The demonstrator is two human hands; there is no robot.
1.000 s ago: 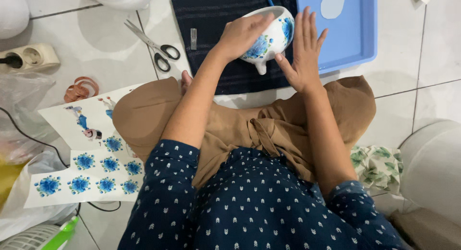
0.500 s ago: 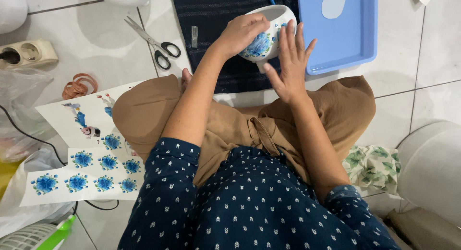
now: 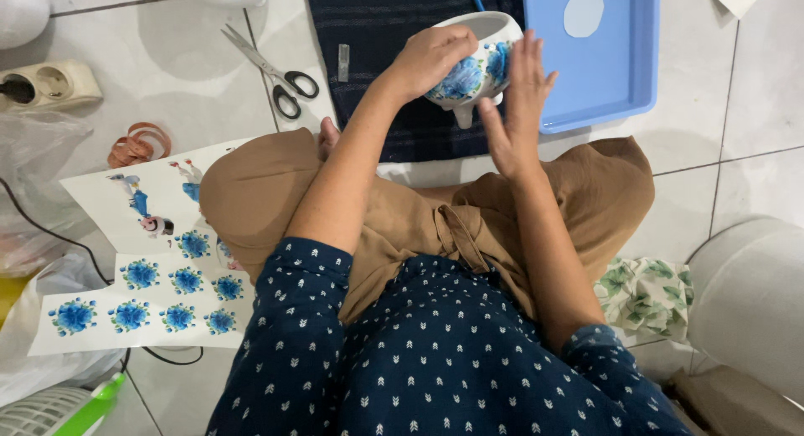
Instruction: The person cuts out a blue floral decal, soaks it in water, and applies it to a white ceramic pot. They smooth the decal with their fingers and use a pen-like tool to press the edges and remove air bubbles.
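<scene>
Left hand (image 3: 431, 59) clasps white footed pot (image 3: 473, 63) with blue flower decal; right hand (image 3: 512, 109) open, fingers flat against it. Blue-flower sticker sheets (image 3: 142, 298) on floor, left.

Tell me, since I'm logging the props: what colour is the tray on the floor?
Light blue tray, seen best in the head view.

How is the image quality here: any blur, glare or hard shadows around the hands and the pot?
Head view: even, soft indoor light; the white footed pot with blue flowers is sharp, as is the left hand gripping it. The right hand is slightly soft at its fingers. Soft shadows on the floor tiles; mild sheen, no harsh glare. Slight wide-angle stretch at the edges.
</scene>
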